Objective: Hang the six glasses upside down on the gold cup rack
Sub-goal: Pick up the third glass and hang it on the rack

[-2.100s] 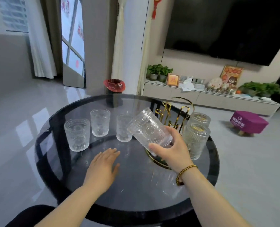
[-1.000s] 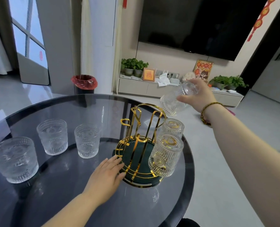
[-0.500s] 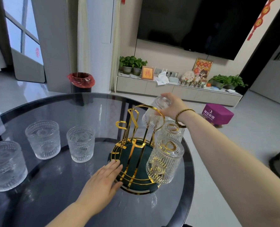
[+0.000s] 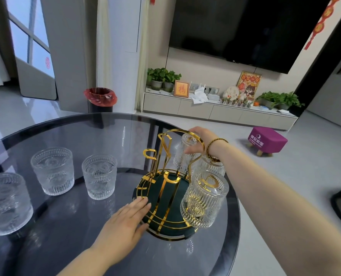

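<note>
The right hand (image 4: 200, 141), raised a second ago, has lowered the 3rd glass (image 4: 185, 154) onto the gold cup rack's (image 4: 161, 196) far peg, fingers clasping it; the left hand (image 4: 125, 222) lies flat, steadying. 3 remain.

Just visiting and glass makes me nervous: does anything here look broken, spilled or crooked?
Nothing stands out. Two glasses hang upside down on the gold rack, the right hand holds a third there, and three glasses stand upright on the table.
</note>
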Demonstrator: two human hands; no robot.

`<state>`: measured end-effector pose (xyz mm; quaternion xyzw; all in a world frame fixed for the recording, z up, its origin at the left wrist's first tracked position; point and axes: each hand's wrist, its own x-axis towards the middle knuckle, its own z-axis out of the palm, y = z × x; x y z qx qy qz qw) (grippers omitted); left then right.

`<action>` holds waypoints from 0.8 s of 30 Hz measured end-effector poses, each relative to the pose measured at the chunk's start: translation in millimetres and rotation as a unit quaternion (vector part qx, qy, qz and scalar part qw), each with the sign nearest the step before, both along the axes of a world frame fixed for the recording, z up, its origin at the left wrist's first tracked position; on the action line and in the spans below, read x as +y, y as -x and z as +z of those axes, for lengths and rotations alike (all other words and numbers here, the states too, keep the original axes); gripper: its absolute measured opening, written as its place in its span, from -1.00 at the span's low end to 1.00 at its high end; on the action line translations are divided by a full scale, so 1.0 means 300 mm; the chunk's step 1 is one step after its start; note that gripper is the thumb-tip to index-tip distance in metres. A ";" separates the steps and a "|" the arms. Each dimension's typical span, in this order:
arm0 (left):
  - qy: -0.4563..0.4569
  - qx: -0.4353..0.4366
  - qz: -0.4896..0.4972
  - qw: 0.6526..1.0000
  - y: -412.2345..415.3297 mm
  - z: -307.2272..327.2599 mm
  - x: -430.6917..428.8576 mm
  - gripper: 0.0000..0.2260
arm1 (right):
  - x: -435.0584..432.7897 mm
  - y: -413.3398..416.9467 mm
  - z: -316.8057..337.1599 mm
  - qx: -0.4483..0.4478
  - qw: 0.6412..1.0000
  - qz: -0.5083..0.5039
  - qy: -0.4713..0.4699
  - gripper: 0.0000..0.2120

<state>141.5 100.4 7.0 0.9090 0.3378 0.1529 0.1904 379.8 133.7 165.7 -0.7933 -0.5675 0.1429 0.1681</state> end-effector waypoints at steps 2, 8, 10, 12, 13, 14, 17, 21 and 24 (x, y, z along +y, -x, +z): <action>0.003 -0.001 -0.001 1.000 -0.001 0.001 -0.002 -0.55 | 0.002 0.000 0.001 -0.001 1.000 0.000 0.000 -0.33; 0.006 -0.002 0.001 1.000 0.001 0.001 -0.002 -0.55 | 0.003 -0.003 0.001 -0.002 1.000 -0.002 0.003 -0.35; 0.007 -0.002 -0.001 1.000 0.002 0.003 -0.002 -0.55 | 0.002 -0.005 -0.001 0.001 1.000 -0.002 0.005 -0.35; 0.007 -0.002 -0.004 1.000 0.002 0.003 -0.004 -0.55 | -0.001 -0.006 0.000 0.004 1.000 -0.002 0.006 -0.34; 0.007 -0.002 -0.004 1.000 0.004 0.002 -0.005 -0.55 | -0.003 -0.005 0.000 0.006 1.000 -0.003 0.005 -0.34; 0.006 -0.001 -0.003 1.000 0.005 0.000 -0.003 -0.54 | -0.005 -0.006 0.002 0.008 1.000 -0.005 0.002 -0.33; -0.001 0.002 -0.001 1.000 0.002 -0.005 0.002 -0.53 | -0.015 -0.014 0.011 0.017 1.000 -0.013 -0.018 -0.30; -0.011 0.024 -0.008 1.000 0.000 -0.003 -0.001 -0.52 | -0.039 -0.017 0.020 0.025 0.999 -0.030 -0.026 -0.31; -0.016 0.038 -0.008 0.999 -0.002 0.006 -0.007 -0.51 | -0.080 -0.020 0.031 0.011 0.997 -0.044 -0.066 -0.46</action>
